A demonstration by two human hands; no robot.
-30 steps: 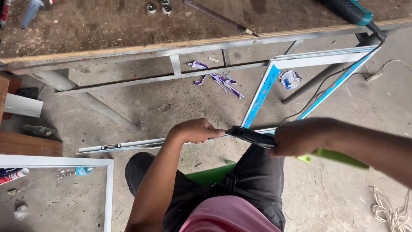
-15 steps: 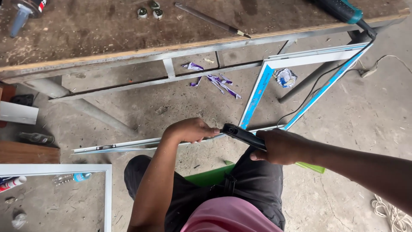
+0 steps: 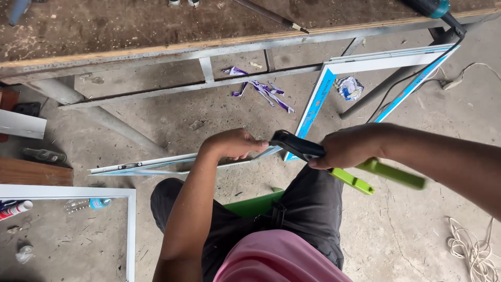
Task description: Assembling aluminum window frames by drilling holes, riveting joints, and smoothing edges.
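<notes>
The left hand (image 3: 236, 144) is clenched around the near end of one long aluminium strip (image 3: 156, 165), held level over the concrete floor (image 3: 219, 109) in front of the knees. The right hand (image 3: 348, 150) is clenched on one pair of snips (image 3: 334, 163), black head at the strip's end, two green handles trailing right. One blue-taped frame (image 3: 365, 65) leans by the bench (image 3: 156, 26); two plastic bottles (image 3: 86, 204) lie lower left

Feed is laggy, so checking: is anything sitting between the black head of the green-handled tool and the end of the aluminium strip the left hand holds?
Nothing visible. The left hand grips the aluminium strip at its end, and the right hand brings the green-handled tool so its black head meets that end directly. Whether the head already bites the metal cannot be told.
</notes>
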